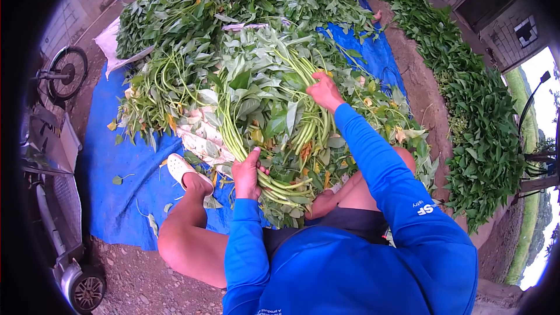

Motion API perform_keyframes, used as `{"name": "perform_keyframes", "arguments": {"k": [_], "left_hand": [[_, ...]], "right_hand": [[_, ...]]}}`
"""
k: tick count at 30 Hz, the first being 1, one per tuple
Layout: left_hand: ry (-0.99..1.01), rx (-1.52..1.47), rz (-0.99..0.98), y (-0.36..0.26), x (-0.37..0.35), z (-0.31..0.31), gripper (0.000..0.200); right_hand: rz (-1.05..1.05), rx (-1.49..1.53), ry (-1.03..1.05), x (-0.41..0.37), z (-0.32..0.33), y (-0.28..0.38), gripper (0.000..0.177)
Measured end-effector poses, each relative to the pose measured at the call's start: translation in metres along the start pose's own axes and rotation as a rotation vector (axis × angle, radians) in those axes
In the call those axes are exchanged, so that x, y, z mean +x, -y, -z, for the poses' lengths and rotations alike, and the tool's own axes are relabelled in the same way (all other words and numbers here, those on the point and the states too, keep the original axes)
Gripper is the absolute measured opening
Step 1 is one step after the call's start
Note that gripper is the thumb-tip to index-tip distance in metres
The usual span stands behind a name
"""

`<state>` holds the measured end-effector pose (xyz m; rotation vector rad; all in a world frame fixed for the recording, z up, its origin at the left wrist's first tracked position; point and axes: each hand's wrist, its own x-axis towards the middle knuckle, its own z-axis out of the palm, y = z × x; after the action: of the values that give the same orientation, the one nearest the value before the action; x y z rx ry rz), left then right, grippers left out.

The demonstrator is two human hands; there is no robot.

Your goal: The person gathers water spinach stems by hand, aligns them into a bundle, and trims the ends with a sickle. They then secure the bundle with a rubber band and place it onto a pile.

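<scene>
My left hand point(247, 176) is closed around the lower part of a bundle of long green leafy stems point(229, 125), its thumb on top. The cut ends poke out to the right below that hand, and the leaves spread upward. Farther up and to the right, my right hand point(325, 92) has its fingers closed on more leafy stems point(298, 69). A loose clump of stems point(312, 128) hangs just under my right hand. Leaves hide where the two lots of stems meet.
Large heaps of greens point(169, 9) lie on a blue tarp point(111, 163). A long row of greens point(466, 99) runs along the right. A wheel point(69, 73) and a vehicle part point(61, 186) stand at left. My foot in a white clog point(179, 169) rests on the tarp.
</scene>
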<state>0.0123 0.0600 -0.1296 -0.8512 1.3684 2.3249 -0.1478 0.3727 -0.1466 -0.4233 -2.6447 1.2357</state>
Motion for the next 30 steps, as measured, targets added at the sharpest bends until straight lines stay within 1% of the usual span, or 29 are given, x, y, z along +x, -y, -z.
{"name": "perform_keyframes", "arguments": {"k": [3, 4, 7, 8, 10, 11, 12, 14, 15, 16, 19, 20, 21, 22, 23, 24, 25, 26, 27, 28, 29, 30], "left_hand": [[0.010, 0.003, 0.010, -0.001, -0.001, -0.003, 0.024], [0.017, 0.002, 0.007, -0.001, -0.002, -0.003, 0.025], [0.014, -0.005, -0.004, -0.005, -0.006, -0.002, 0.025], [0.026, -0.007, 0.007, -0.009, -0.008, -0.001, 0.025], [0.000, -0.014, -0.028, -0.011, -0.004, 0.000, 0.024], [-0.005, -0.009, -0.034, -0.008, -0.004, 0.000, 0.024], [0.000, -0.002, -0.025, -0.005, -0.008, 0.001, 0.024], [0.012, -0.003, -0.040, -0.009, -0.006, -0.001, 0.024], [0.012, -0.012, -0.053, -0.013, -0.004, -0.002, 0.024], [0.007, -0.035, -0.046, -0.011, -0.003, 0.000, 0.024], [-0.003, -0.046, -0.049, -0.010, -0.003, -0.002, 0.024], [-0.011, -0.050, -0.074, -0.013, -0.007, -0.004, 0.023], [0.000, -0.041, -0.079, -0.018, -0.012, -0.008, 0.023], [0.001, -0.058, -0.099, -0.019, -0.007, -0.008, 0.022], [0.007, -0.043, -0.084, -0.012, -0.008, -0.004, 0.020], [0.027, -0.043, -0.058, -0.012, -0.006, 0.000, 0.018], [0.020, -0.025, -0.076, -0.014, -0.012, -0.002, 0.018], [0.010, -0.041, -0.137, -0.021, -0.012, -0.010, 0.018], [-0.005, -0.026, -0.156, -0.020, -0.016, -0.011, 0.018], [0.009, -0.005, -0.140, -0.014, -0.007, -0.003, 0.020], [0.022, -0.017, -0.085, -0.013, -0.006, 0.000, 0.025], [0.020, -0.015, -0.091, -0.011, -0.012, 0.001, 0.026]], "right_hand": [[-0.439, 0.404, 0.598, 0.029, 0.017, 0.010, 0.025], [-0.439, 0.445, 0.582, 0.020, 0.020, 0.026, 0.019], [-0.280, 0.342, 0.687, 0.016, 0.038, 0.075, 0.018], [-0.218, 0.385, 0.637, 0.007, 0.042, 0.092, 0.017], [-0.101, 0.366, 0.664, -0.003, 0.057, 0.128, 0.018], [-0.054, 0.359, 0.667, -0.009, 0.063, 0.133, 0.019], [0.062, 0.397, 0.560, -0.012, 0.057, 0.140, 0.018], [0.117, 0.400, 0.495, -0.022, 0.068, 0.151, 0.021], [0.152, 0.402, 0.471, -0.028, 0.075, 0.172, 0.022], [0.180, 0.423, 0.460, -0.030, 0.076, 0.183, 0.020], [0.281, 0.172, 0.267, -0.014, 0.071, 0.183, 0.020], [0.229, 0.247, 0.313, -0.016, 0.074, 0.183, 0.025], [0.264, 0.120, 0.288, 0.001, 0.070, 0.195, 0.026], [0.268, -0.006, 0.262, 0.010, 0.065, 0.192, 0.027], [0.227, -0.129, 0.231, -0.001, 0.066, 0.169, 0.028], [0.178, -0.086, 0.231, -0.029, 0.070, 0.145, 0.029], [0.207, -0.048, 0.232, -0.032, 0.070, 0.146, 0.029], [0.290, -0.012, 0.238, -0.011, 0.067, 0.164, 0.030], [0.322, 0.028, 0.247, -0.006, 0.063, 0.167, 0.031], [0.292, -0.066, 0.226, 0.000, 0.057, 0.156, 0.032], [0.290, -0.089, 0.243, -0.004, 0.062, 0.158, 0.034], [0.285, -0.038, 0.252, -0.014, 0.061, 0.150, 0.034]]}}
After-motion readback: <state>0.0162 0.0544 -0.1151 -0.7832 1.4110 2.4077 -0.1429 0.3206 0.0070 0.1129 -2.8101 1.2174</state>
